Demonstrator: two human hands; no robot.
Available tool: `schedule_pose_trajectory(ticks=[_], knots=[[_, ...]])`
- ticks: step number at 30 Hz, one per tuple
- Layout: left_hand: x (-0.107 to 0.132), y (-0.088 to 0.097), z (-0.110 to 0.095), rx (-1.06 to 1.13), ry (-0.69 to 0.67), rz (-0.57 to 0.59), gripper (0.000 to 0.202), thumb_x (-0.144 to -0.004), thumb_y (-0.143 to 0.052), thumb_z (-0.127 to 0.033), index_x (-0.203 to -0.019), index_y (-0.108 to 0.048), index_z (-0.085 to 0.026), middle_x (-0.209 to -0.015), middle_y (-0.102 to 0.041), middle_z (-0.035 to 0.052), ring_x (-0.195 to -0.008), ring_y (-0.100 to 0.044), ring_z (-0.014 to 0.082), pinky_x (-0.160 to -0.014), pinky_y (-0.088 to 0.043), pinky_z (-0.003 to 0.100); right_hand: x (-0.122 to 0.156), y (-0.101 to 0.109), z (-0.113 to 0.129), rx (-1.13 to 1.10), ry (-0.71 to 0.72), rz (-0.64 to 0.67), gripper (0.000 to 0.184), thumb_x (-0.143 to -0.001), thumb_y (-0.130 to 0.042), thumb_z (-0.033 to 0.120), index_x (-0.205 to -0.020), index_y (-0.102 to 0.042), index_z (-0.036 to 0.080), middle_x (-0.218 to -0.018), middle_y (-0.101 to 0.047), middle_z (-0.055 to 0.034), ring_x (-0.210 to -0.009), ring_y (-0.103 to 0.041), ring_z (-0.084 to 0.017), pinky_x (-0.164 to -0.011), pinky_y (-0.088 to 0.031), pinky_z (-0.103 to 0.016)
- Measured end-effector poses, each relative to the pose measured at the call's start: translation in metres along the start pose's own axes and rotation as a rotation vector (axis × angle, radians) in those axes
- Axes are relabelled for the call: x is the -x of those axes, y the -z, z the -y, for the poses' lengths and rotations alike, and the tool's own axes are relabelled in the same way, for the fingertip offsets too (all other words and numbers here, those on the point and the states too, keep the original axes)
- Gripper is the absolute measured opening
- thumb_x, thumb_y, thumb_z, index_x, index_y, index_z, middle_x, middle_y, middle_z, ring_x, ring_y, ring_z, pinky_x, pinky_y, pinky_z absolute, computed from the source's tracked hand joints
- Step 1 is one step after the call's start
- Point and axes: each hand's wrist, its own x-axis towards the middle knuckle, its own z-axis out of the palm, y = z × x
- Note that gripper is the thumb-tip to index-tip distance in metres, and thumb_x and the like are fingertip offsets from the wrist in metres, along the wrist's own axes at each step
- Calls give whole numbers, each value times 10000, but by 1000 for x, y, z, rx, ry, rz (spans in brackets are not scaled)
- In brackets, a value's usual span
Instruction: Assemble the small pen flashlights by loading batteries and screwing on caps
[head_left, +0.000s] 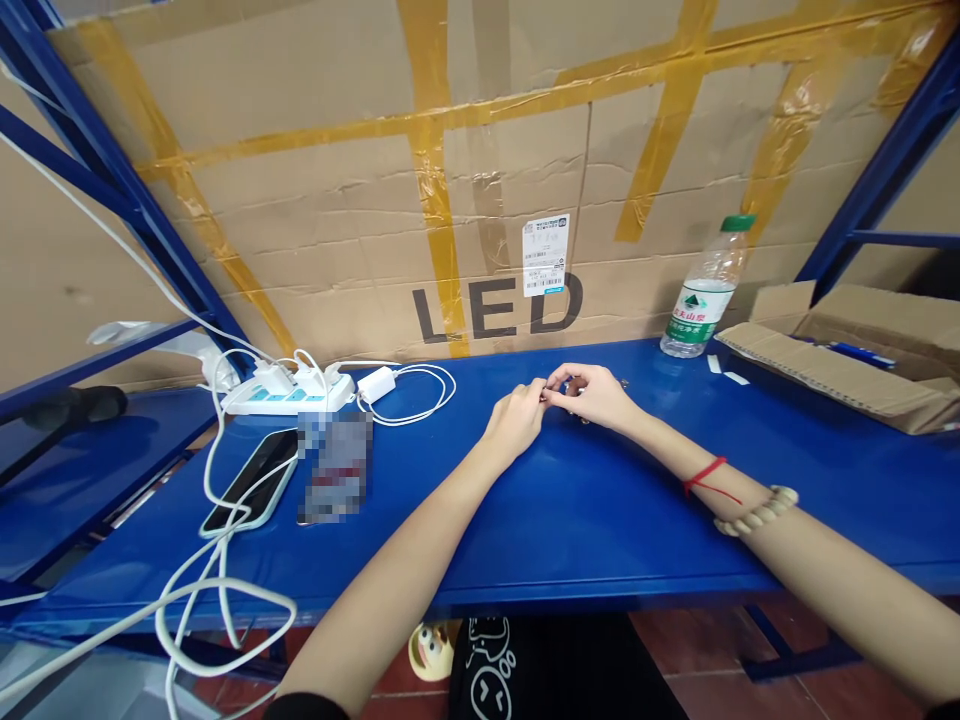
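Both my hands meet over the middle of the blue shelf [585,500]. My left hand [516,420] has its fingers curled and pinched towards the right one. My right hand [596,395] is also pinched, fingertips touching the left hand's. Between the fingertips is a tiny object [551,392], too small to name. A red string [709,475] and a bead bracelet [757,512] sit on my right wrist.
A white power strip [289,395] with chargers and cables lies at the back left, a phone [251,480] in front of it. A water bottle [705,290] stands at the back right beside an open cardboard box [847,360]. A taped cardboard wall [480,180] backs the shelf.
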Motion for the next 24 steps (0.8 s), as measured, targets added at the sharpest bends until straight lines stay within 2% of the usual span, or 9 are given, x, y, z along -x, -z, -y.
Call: schedule_pose_trajectory(ticks=[6,12,15,19,22,24], knots=[[-2,-1,1,-47,3,-30,211,-884,-360,-228,-1057,-463,-166,-921,-581,72,-885,-553,182,-752,-439,270,-1,-5,0,18,-43,-43,164,-676,-576,331,-748,-606,187,-720,-662,-16,-522,-562,-117,-462,-399,-215],[-2,-2,1,-26,14,-59,181,-884,-369,-231,-1023,-464,-165,-946,-589,67,-906,-544,174,-757,-437,265,-1,-6,8,-20,-57,-77,251,-686,-572,410,-742,-626,172,-672,-660,-26,-504,-559,-122,-453,-415,-225],[-2,-2,2,10,26,-60,204,-885,-376,-254,-1052,-456,-170,-959,-587,71,-920,-545,178,-757,-438,266,-1,-7,7,-125,-54,-82,291,-671,-590,438,-732,-640,158,-606,-644,-31,-477,-549,-127,-429,-421,-230],[-3,-1,3,66,67,-96,294,-893,-357,-304,-1164,-402,-200,-1001,-578,72,-940,-542,183,-771,-436,277,-5,-5,2,-356,-174,-137,343,-612,-650,470,-730,-652,148,-642,-651,-46,-491,-555,-120,-440,-460,-229],[-3,1,3,99,63,-139,245,-910,-304,-287,-1094,-454,-227,-1012,-577,44,-962,-521,167,-799,-422,269,-7,-1,2,-515,-275,-228,358,-554,-703,452,-727,-649,143,-733,-666,-69,-597,-591,-134,-488,-498,-223],[-3,2,4,107,43,-163,237,-916,-280,-268,-1022,-488,-228,-991,-580,28,-959,-514,155,-816,-412,260,-7,0,4,-566,-306,-244,365,-542,-721,427,-760,-654,143,-772,-670,-76,-645,-601,-141,-505,-507,-217]])
